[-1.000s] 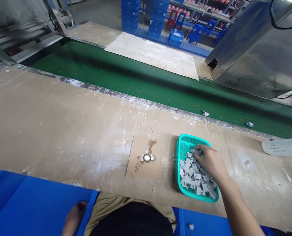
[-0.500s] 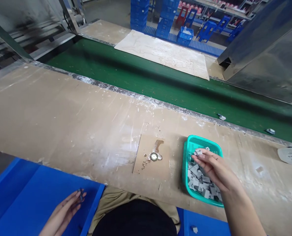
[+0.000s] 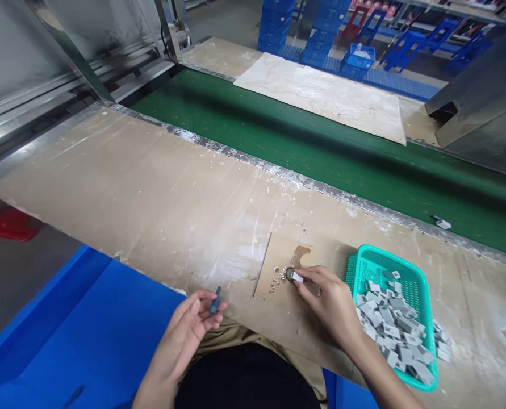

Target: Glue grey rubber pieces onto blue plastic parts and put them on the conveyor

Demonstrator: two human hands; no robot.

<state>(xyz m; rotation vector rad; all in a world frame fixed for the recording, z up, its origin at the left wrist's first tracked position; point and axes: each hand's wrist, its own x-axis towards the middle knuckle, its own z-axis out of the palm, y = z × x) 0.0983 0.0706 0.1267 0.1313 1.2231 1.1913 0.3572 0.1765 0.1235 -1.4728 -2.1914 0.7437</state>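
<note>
My left hand (image 3: pixel 193 321) is closed on a small dark blue-grey peg-like part (image 3: pixel 216 300), held upright between thumb and fingers near the table's front edge. With thumb and fingertips, my right hand (image 3: pixel 329 298) pinches a small light grey block (image 3: pixel 297 276). The block meets a small round dark-rimmed cap (image 3: pixel 289 274) on a piece of cardboard (image 3: pixel 265 278); wet brown spots surround it. To the right of that hand stands a turquoise basket (image 3: pixel 432 341) holding many similar grey blocks (image 3: pixel 400 324).
A green conveyor belt (image 3: pixel 312 142) runs behind the wooden table (image 3: pixel 150 187), carrying a grey block with a dark peg (image 3: pixel 442 222). Blue bins (image 3: pixel 86 335) sit below the front edge. Several grey blocks (image 3: pixel 441 341) lie right of the basket. A white board (image 3: pixel 321 94) lies beyond the belt.
My right hand has moved left from the basket to the cardboard with the grey block. My left hand has risen from over the blue bin to the table edge. The view has turned left.
</note>
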